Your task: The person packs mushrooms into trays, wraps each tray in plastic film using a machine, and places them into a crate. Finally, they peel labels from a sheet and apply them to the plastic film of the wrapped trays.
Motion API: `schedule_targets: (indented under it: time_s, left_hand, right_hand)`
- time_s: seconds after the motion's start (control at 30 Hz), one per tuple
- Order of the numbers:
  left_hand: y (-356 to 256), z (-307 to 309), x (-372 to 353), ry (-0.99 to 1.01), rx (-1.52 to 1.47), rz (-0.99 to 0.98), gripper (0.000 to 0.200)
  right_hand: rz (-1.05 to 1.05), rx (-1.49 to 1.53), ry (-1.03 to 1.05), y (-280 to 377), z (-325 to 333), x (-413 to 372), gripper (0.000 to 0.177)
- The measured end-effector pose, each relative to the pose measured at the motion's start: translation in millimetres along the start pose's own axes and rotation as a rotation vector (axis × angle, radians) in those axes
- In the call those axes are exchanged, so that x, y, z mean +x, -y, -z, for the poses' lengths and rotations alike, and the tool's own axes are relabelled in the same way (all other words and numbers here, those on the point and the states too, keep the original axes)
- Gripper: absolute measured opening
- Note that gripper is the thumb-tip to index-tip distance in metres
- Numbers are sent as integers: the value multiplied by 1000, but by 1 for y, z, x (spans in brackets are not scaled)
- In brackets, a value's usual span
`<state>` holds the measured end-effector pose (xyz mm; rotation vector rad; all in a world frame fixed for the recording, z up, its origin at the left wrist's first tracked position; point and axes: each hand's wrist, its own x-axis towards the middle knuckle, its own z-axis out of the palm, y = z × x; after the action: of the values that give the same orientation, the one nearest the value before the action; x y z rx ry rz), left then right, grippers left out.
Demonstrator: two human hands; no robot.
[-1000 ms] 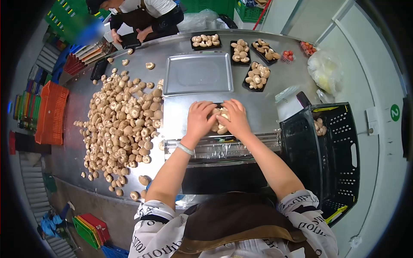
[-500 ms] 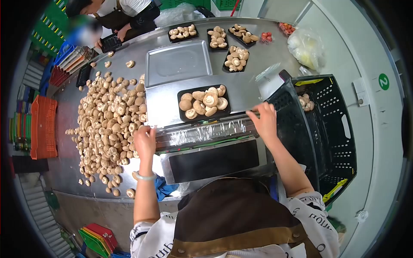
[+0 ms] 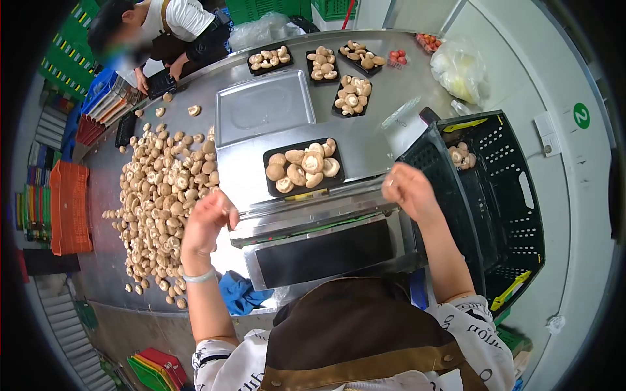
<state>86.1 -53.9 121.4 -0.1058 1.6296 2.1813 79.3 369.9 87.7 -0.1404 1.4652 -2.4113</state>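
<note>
A black tray of mushrooms (image 3: 302, 166) sits on the steel plate of the wrapping machine (image 3: 326, 251). Both hands are lifted above the machine's front edge, with a sheet of clear cling film (image 3: 306, 212) stretched between them. My left hand (image 3: 207, 221) pinches the film's left end beside the loose mushroom pile (image 3: 166, 189). My right hand (image 3: 407, 189) grips the right end, close to the black crate (image 3: 495, 195). The film hangs just in front of the tray and does not cover it.
A bare steel tray (image 3: 264, 107) lies behind the filled one, and several filled black trays (image 3: 352, 94) stand at the back. A co-worker (image 3: 163, 32) handles a tray at the far left. The crate holds a few mushrooms. A blue cloth (image 3: 238, 293) hangs below the table.
My hands left the tray of mushrooms, dropped to the film roll at either side, then rose and pulled a sheet of film up off the roll.
</note>
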Motion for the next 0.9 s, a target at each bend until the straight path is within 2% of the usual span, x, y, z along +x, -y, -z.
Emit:
schedule_targets:
  time_s: [0.07, 0.13, 0.17, 0.2, 0.23, 0.27, 0.3, 0.33, 0.37, 0.4, 0.47, 0.53, 0.57, 0.6, 0.67, 0.73, 0.83, 0.9]
  left_hand:
    - [-17, 0, 28, 119, -267, -267, 18]
    - [-29, -35, 65, -123, -351, -406, 18]
    - [-9, -16, 98, -14, -245, -487, 18]
    - [5, -21, 122, -188, -96, -494, 22]
    - [14, -22, 137, -340, 295, -436, 25]
    - [45, -4, 162, -343, 437, -450, 26]
    - [75, 13, 180, -338, 758, -408, 25]
    - [73, -5, 170, -286, 825, -304, 22]
    - [95, 3, 179, -277, 915, -415, 21]
    - [100, 4, 179, -262, 869, -282, 16]
    - [100, 11, 175, -130, 723, -185, 9]
    - [72, 0, 155, 21, 437, 46, 17]
    - [80, 8, 150, 142, 404, 57, 28]
    - [86, 9, 142, 168, 485, 30, 30]
    - [81, -6, 117, 2, 717, 81, 31]
    - [83, -10, 103, -22, 705, 154, 33]
    - [107, -7, 99, -116, 897, -228, 35]
    - [111, -7, 97, -126, 826, -140, 36]
  right_hand:
    - [207, 304, 67, 13, -8, 29, 18]
    - [293, 217, -311, 16, -31, 70, 15]
    - [348, 31, -295, 6, -29, 96, 16]
    - [404, -156, -277, -12, -20, 121, 16]
    - [386, -480, -314, -30, -9, 142, 16]
    - [361, -805, -350, -50, 3, 159, 17]
    - [290, -950, -332, -70, 13, 171, 17]
    - [215, -1094, -312, -87, 22, 179, 19]
    - [127, -1105, -218, -99, 27, 181, 20]
    - [47, -1114, -121, -104, 29, 181, 21]
    - [-32, -1198, -88, -104, 24, 177, 22]
    - [-68, -1088, -4, -93, 17, 165, 22]
    - [-81, -1073, 35, -97, 20, 156, 25]
    - [-93, -1059, 73, -101, 21, 147, 27]
    - [-341, -824, 80, -85, 8, 124, 36]
    - [-186, -1000, 113, -80, 5, 101, 45]
    - [-168, -938, 62, -79, 6, 90, 47]
    - [-162, -921, 60, -81, 7, 88, 48]
